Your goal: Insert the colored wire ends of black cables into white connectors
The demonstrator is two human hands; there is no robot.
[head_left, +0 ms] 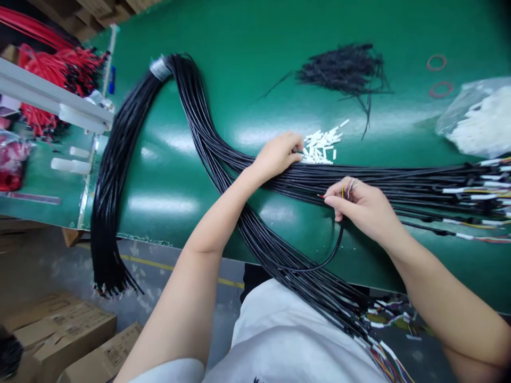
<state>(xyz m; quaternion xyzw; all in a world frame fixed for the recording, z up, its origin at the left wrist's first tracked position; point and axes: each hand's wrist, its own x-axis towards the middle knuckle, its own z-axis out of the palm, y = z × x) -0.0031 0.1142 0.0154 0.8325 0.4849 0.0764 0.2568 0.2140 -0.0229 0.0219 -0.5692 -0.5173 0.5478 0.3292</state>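
My right hand pinches the stripped end of a black cable; its thin coloured wires fan out between the fingers, one red tip poking out to the left. My left hand has its fingers bent at the edge of a small pile of short white tubes. Whether a tube is between those fingertips is hidden. Under my left forearm run thick bundles of black cables. Many cable ends at the right carry white sleeves and coloured wires.
Black strips lie heaped on the green table. At the right are a clear bag of white pieces and two red rings. Red cables and a white rail are at the left. Cardboard boxes stand on the floor.
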